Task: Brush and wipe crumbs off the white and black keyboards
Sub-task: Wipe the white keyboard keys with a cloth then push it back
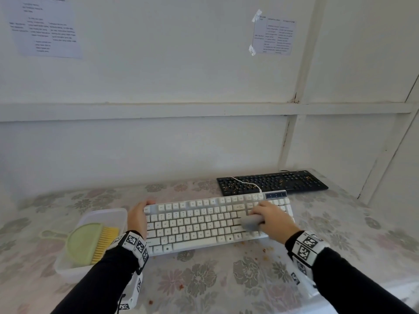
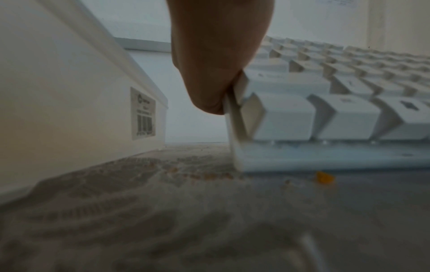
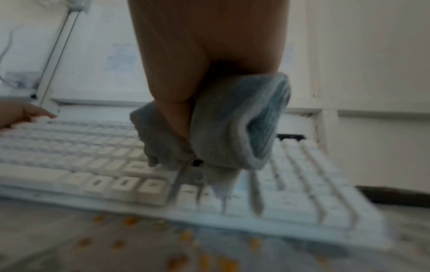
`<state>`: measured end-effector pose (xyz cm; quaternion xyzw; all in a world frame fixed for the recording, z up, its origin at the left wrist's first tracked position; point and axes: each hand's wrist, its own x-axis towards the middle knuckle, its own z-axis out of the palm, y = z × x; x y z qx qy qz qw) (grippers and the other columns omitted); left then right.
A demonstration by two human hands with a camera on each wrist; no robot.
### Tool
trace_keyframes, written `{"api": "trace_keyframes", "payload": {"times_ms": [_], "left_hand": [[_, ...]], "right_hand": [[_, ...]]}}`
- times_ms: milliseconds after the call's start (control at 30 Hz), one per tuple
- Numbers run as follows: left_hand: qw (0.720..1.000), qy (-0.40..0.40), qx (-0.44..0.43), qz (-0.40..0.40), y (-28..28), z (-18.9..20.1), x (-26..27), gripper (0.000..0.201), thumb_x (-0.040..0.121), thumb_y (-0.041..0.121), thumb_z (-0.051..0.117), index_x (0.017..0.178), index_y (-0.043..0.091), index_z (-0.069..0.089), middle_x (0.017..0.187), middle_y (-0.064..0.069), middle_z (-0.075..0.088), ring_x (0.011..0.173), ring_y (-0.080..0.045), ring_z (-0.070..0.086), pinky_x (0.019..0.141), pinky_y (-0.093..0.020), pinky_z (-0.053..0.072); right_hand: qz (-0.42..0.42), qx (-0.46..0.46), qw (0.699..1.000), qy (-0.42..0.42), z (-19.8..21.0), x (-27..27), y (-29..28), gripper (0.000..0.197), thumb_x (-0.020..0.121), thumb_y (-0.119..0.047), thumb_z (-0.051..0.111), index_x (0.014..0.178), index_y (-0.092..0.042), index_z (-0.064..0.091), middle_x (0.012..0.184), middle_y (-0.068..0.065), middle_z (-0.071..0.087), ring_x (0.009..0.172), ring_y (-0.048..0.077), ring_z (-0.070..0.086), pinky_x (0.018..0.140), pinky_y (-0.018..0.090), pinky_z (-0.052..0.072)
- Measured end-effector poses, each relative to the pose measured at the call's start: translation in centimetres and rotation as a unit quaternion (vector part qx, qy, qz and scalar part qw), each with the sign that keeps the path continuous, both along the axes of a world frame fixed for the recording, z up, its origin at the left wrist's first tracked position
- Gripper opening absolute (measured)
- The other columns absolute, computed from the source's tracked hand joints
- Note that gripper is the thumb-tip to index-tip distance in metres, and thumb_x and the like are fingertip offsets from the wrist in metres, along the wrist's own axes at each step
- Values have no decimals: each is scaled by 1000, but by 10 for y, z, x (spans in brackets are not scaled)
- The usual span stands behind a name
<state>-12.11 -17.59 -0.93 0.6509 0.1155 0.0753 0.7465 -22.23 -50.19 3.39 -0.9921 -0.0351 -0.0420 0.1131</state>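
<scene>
From the head view, your left hand (image 1: 137,218) gripped the left end of the white keyboard (image 1: 204,223), fingers curled over its far corner. Your right hand (image 1: 273,219) clutched a bunched grey cloth (image 1: 250,220) against the keys just under your palm. The black keyboard (image 1: 272,182) lay beyond your right hand, well apart. Left of your left hand, a brush (image 1: 90,242) lay in a plastic tub (image 1: 68,271).

At the left wrist, your hand pressed the keyboard's edge; crumbs (image 2: 324,177) lay below it.

At the right wrist, your fingers (image 3: 177,114) were wrapped around the cloth; crumbs sat nearer you on the tablecloth (image 3: 58,230)
</scene>
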Motion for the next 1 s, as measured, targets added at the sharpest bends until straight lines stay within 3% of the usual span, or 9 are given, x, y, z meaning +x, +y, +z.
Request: {"api": "trace_keyframes", "payload": {"times_ms": [67,167,300,367,500,567,733,900,1000], "left_hand": [[1000,-1,0,1,-1,0,0,31,96,16,39,75,16,61,70,-9,57,63,-28,54,64,-34,44],[1000,-7,-1,4,-2,2,-2,30,96,15,38,75,14,61,69,-9,56,61,-27,52,61,-32,43],[1000,-9,6,6,-1,2,-3,30,96,17,39,76,15,62,71,-8,58,69,-28,55,68,-36,45],[1000,-2,0,7,-2,2,-3,30,95,17,40,75,15,61,66,-7,57,62,-27,55,64,-34,44],[1000,7,-2,13,-1,3,-2,29,94,16,41,72,16,61,42,3,57,37,-13,55,49,-26,44],[1000,11,-8,13,0,1,-1,29,93,18,42,72,16,61,41,2,56,35,-12,55,53,-29,44],[1000,8,-5,19,-1,1,-2,28,93,17,43,73,15,61,52,-3,57,37,-15,55,53,-28,44],[1000,-4,11,21,-2,2,-1,29,93,15,43,70,15,61,71,-11,57,60,-27,53,62,-34,44],[999,1,24,21,0,0,1,29,93,15,43,70,15,62,73,-13,58,64,-29,55,67,-38,46]], "right_hand": [[28,-8,1000,10,-7,3,10,26,87,-14,56,109,-24,63,97,-11,41,91,9,48,70,17,41],[-7,-29,999,29,-12,2,-4,21,89,-18,55,105,-26,66,94,-12,42,86,7,48,63,12,36],[-102,-103,988,49,-3,-6,-41,16,90,-24,55,100,-29,66,96,-11,47,85,7,53,72,19,50],[-133,-113,984,33,8,-6,-52,17,89,-20,52,100,-26,65,99,-6,52,85,10,56,75,24,53],[-61,-40,997,-35,21,3,-35,19,89,-15,54,105,-23,61,102,-8,54,86,8,49,66,12,39],[6,-14,999,-36,15,7,-12,19,88,-20,57,106,-24,62,98,-12,51,90,6,48,74,14,43],[15,-11,1000,-2,-8,12,-4,24,87,-23,60,109,-28,65,105,-11,53,96,9,52,82,25,49],[-98,-70,993,11,-5,9,-41,25,89,-22,56,109,-34,64,98,-11,52,90,9,55,73,22,50],[-137,-82,987,-16,10,11,-44,22,88,-18,52,106,-25,62,97,-6,48,82,12,54,63,21,44]]}}
